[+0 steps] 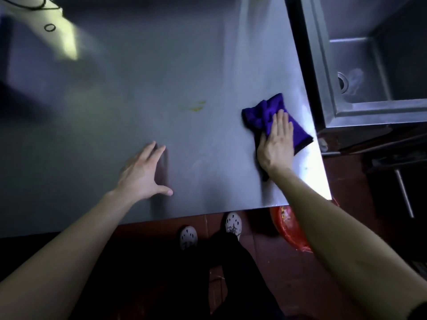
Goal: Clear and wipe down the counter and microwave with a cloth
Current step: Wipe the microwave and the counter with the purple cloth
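A purple cloth [265, 112] lies bunched on the steel counter [138, 88] near its right edge. My right hand [276, 142] presses flat on the cloth with straight fingers. My left hand [144, 173] rests on the bare counter to the left, fingers spread and thumb out, holding nothing. A yellowish smear [196, 106] marks the counter a little left of the cloth. No microwave is in view.
A steel sink [369, 72] with a drain stands right of the counter, across a dark gap. A small black ring [50, 27] lies at the back left. A red basin [290, 229] sits on the floor under the counter's front right corner, beside my shoes.
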`<state>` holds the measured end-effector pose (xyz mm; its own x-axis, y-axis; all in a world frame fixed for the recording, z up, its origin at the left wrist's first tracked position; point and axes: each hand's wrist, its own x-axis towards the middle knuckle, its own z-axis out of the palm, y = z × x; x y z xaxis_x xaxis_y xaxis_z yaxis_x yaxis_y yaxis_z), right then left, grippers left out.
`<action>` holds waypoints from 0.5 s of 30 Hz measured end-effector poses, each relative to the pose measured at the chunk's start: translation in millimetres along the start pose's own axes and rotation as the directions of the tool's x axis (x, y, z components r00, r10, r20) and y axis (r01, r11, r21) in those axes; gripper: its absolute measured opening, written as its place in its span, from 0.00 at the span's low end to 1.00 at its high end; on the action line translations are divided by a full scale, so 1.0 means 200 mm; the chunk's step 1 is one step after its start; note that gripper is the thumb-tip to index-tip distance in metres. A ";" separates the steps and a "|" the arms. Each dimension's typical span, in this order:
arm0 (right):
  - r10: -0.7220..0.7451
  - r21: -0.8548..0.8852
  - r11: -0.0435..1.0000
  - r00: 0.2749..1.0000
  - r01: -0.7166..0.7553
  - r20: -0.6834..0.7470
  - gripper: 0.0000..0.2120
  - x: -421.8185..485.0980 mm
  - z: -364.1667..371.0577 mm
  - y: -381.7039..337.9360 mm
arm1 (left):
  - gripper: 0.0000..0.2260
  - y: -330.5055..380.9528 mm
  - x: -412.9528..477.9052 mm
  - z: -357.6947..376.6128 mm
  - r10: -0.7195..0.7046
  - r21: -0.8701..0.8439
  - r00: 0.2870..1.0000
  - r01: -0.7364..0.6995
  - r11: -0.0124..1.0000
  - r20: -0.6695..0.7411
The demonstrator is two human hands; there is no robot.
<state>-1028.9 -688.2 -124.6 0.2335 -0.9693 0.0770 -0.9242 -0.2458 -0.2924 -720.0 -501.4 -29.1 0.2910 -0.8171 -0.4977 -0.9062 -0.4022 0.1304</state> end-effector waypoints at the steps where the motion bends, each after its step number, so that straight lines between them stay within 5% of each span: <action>1: -0.045 0.016 0.999 0.999 0.045 0.008 0.29 -0.12 0.04 -0.16 | 0.68 -0.09 -0.02 -0.01 -0.023 0.011 1.000 0.023 1.000 0.010; 7: -0.388 0.142 0.919 0.907 0.367 0.166 0.36 -0.77 0.16 -0.87 | 0.72 -0.36 -0.04 -0.14 -0.126 0.043 0.989 0.123 0.991 0.072; 15: -0.154 0.181 0.971 0.988 0.154 -0.018 0.23 -0.34 0.18 -0.49 | 0.77 -0.45 0.24 -0.22 -0.120 0.090 0.991 0.114 0.989 0.055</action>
<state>-942.8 -597.6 -134.7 0.3674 -0.9198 0.1379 -0.8070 -0.3890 -0.4442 -611.2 -522.3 -27.8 0.3799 -0.7389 -0.5565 -0.8909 -0.4542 -0.0052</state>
